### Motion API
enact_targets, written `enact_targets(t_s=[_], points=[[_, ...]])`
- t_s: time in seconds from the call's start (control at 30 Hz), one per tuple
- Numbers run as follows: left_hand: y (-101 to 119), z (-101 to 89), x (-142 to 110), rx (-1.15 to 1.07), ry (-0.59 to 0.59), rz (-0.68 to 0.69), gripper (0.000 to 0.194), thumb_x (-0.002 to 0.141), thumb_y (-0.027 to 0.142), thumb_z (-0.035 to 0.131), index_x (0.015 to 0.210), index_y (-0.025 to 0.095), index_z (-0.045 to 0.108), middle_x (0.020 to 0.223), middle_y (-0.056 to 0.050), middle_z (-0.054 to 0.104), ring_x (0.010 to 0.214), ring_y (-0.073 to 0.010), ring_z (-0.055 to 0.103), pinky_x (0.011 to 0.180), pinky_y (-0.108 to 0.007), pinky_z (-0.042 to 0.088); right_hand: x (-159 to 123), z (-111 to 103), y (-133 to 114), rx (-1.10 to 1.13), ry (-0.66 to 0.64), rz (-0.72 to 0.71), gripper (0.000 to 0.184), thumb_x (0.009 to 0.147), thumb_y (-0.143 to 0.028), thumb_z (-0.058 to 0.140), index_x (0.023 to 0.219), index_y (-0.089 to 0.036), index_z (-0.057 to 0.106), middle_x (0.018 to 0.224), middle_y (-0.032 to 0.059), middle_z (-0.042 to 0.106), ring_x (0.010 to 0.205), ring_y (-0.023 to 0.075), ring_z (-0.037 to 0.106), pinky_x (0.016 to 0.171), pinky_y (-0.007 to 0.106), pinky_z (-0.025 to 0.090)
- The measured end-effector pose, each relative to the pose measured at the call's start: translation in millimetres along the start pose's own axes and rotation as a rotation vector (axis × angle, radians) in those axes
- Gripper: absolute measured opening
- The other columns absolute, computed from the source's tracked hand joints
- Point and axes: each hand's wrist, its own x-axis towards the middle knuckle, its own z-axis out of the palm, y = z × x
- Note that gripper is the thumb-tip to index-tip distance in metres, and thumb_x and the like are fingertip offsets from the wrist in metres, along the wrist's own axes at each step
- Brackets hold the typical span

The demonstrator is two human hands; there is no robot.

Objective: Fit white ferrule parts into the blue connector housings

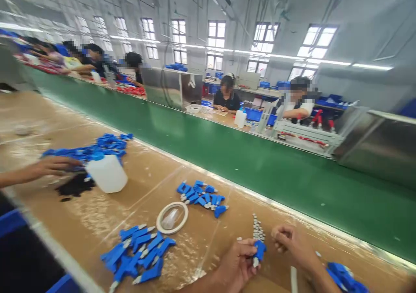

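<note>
At the lower right, my left hand [235,260] grips a blue plastic part [259,250] with a whitish tip pointing down. My right hand [294,243] is just to the right of it, apart from the part, with thumb and fingers pinched together; whatever they hold is too small to make out. Just beyond the blue part, small white pieces [258,228] lie in a narrow heap on the brown tabletop [201,236]. A few more blue parts [346,278] lie beside my right forearm. A pale strip [294,279] rests between my forearms.
Blue parts lie in a near pile [139,249] and a farther pile [203,197], with a white tape roll [172,217] between them. At left, a co-worker's hand [53,166] reaches by a white jug [107,174]. A green conveyor belt [208,141] runs behind; people sit across it.
</note>
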Motion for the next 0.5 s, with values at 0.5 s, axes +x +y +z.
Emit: enact_targets(t_s=[0.5], points=[[-18,-11.9,-12,0.112,-0.183,0.09,0.042,0.064,0.027,0.089,0.102,0.013,0.074,0.088,-0.01,0.07,0.07,-0.0142,0.064,0.062,-0.023,0.049,-82,37,8,0.8,-0.051,0.084,0.049,0.067,-0.06,0.083,0.072,-0.014,0.066,0.064,0.0001,0.062,0.053,0.009,0.057,0.045,0.017,0.043]])
